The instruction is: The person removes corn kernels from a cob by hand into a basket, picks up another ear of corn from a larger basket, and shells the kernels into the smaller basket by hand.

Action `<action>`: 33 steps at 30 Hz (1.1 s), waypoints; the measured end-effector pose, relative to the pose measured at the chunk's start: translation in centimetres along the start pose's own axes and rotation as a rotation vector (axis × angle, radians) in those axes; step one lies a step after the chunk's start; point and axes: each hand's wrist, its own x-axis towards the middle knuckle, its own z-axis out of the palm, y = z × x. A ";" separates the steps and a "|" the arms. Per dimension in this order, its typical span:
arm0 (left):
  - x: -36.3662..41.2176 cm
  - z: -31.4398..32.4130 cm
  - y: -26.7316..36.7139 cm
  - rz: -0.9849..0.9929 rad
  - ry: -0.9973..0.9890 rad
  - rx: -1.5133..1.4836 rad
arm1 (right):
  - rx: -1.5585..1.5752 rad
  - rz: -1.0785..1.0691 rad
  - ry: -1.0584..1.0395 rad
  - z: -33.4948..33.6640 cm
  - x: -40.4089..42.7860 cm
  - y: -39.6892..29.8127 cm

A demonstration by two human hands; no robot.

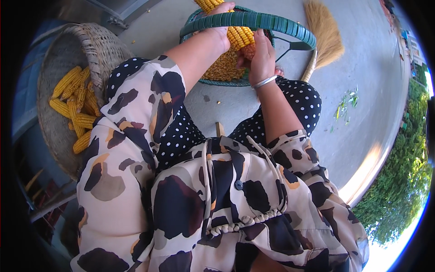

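Observation:
Over a teal woven basket (224,82), my left hand (221,35) is closed around yellow maize on the cob (240,37), whose kernels also show above the basket's arched handle (248,21). My right hand (263,54), with a silver bangle on the wrist, has its fingers curled around a reddish, kernel-free cob part (248,51). Whether this is the same cob's bare end or a separate cob I cannot tell. Loose maize kernels (224,68) lie in the basket below both hands. The handle crosses in front of the left hand and hides part of it.
To the left, a large wicker basket (91,51) lies tilted with several maize cobs (78,102) inside. A straw broom (323,34) rests on the concrete floor (367,85) at right, near a leafy sprig (346,103). Stray kernels (218,102) dot the floor between my knees.

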 end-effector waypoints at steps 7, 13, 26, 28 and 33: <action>0.6 -0.6 -0.1 0.017 0.017 0.000 | -0.215 -0.073 -0.008 -0.2 0.9 1.4; 0.8 -0.8 -0.3 0.023 0.002 -0.001 | -0.038 -0.041 0.085 0.1 0.7 1.3; 0.7 -0.7 -0.6 0.025 -0.031 0.028 | -0.143 0.020 -0.017 -0.1 0.9 1.0; 0.8 -0.8 -0.5 0.033 -0.026 0.024 | -0.057 0.041 0.068 0.2 0.8 1.3; 1.0 -0.8 -0.5 0.054 -0.006 0.011 | 0.082 0.154 0.051 0.3 0.1 -0.3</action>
